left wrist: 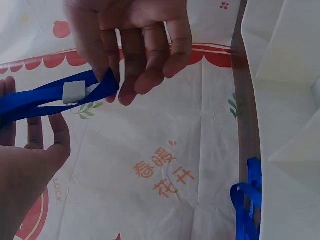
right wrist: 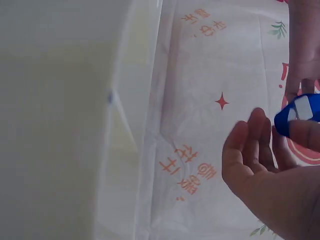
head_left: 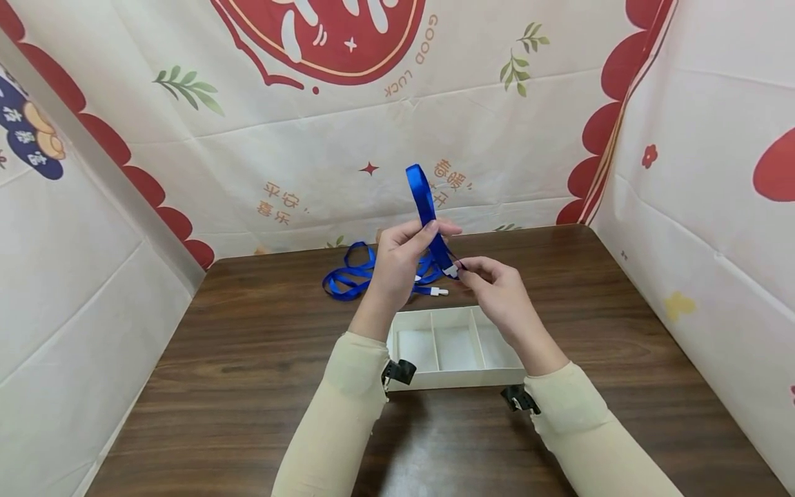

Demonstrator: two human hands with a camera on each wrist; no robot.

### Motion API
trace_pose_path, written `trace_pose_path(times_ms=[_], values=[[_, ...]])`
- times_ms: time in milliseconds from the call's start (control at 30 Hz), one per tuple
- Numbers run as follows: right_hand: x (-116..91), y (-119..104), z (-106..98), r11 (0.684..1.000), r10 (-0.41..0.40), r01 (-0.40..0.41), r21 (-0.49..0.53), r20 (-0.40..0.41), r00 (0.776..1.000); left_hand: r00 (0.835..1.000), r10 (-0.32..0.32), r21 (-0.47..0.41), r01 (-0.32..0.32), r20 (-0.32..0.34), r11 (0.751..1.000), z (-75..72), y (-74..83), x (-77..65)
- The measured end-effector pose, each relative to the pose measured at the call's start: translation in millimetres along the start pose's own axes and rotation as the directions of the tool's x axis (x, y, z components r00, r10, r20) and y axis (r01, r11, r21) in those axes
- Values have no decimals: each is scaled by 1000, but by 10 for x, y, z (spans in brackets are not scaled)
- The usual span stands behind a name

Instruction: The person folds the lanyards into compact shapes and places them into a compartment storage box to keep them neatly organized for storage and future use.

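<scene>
A blue lanyard [head_left: 422, 195] is held up between both hands, above and behind a white divided box. My left hand [head_left: 400, 259] pinches its strap between thumb and fingers, and a loop of ribbon rises above that grip. Lower down, my right hand [head_left: 499, 290] pinches the folded end beside a white plastic fitting [left wrist: 74, 92]. In the left wrist view, the right hand [left wrist: 140, 45] reaches in from the top, thumb and forefinger at the fold, its other fingers loose. The right wrist view catches the same white fitting [right wrist: 303, 107] by the right thumb.
The white box [head_left: 459, 378] with several compartments stands on the brown wooden table [head_left: 248, 386], below the hands. More blue lanyard [head_left: 341, 286] lies tangled behind it, with a white clip [head_left: 439, 292]. Printed cloth walls [head_left: 298, 152] enclose the back and sides.
</scene>
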State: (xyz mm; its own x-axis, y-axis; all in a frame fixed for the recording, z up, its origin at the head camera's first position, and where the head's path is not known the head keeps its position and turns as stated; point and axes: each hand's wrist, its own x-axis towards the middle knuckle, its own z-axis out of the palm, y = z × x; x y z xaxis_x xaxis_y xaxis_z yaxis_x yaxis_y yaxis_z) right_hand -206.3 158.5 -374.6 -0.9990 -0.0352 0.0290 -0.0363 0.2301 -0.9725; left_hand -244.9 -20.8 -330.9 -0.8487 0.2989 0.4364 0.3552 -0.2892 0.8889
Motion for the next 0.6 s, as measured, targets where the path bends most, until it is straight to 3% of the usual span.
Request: trace_pose_path(times_ms=[267, 600], values=[[-1, 45, 24, 982, 12, 22, 185, -183, 983, 997, -73, -193, 73, 5, 979, 33, -7, -28], [0, 57, -7, 942, 40, 31, 335, -203, 978, 995, -95, -244, 96, 16, 965, 12, -17, -38]])
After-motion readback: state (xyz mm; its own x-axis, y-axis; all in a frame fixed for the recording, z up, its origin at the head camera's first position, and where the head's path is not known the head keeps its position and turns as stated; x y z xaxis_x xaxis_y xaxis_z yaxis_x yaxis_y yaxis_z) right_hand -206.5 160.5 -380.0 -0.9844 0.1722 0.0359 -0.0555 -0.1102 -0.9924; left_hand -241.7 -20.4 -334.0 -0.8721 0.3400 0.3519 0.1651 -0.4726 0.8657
